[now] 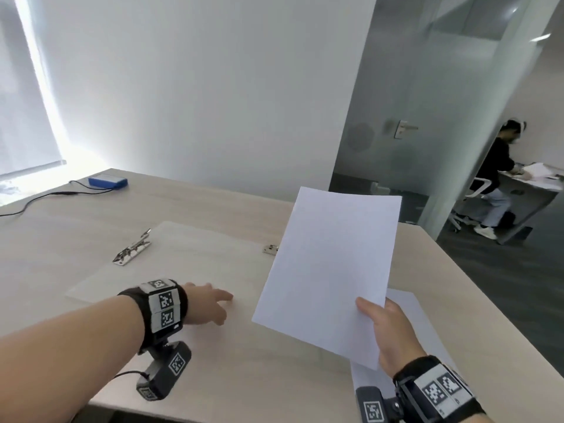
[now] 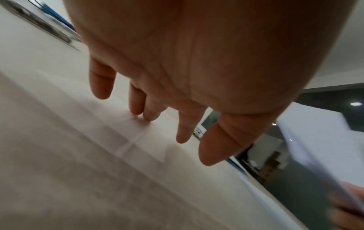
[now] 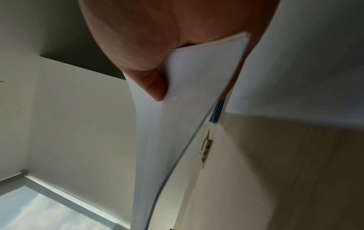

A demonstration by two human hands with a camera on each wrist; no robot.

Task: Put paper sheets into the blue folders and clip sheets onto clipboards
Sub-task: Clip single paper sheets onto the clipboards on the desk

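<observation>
A clear clipboard [image 1: 183,261] lies flat on the wooden table [image 1: 244,377], its metal clip [image 1: 131,248] at the far left end. My left hand [image 1: 213,303] reaches over its near edge with straight fingers; in the left wrist view the fingertips [image 2: 146,116] touch the board. My right hand [image 1: 383,326] holds white paper sheets [image 1: 329,270] up off the table by their near corner, thumb [image 3: 156,88] pinched on top. A second metal clip [image 1: 270,248] shows beside the raised sheets' left edge. More white paper [image 1: 427,337] lies on the table under my right hand.
A blue box [image 1: 107,181] with a black cable [image 1: 45,196] sits at the table's far left corner. The table's right edge [image 1: 488,306] drops to dark carpet. Beyond a glass partition [image 1: 396,117], a person [image 1: 494,178] sits at another desk.
</observation>
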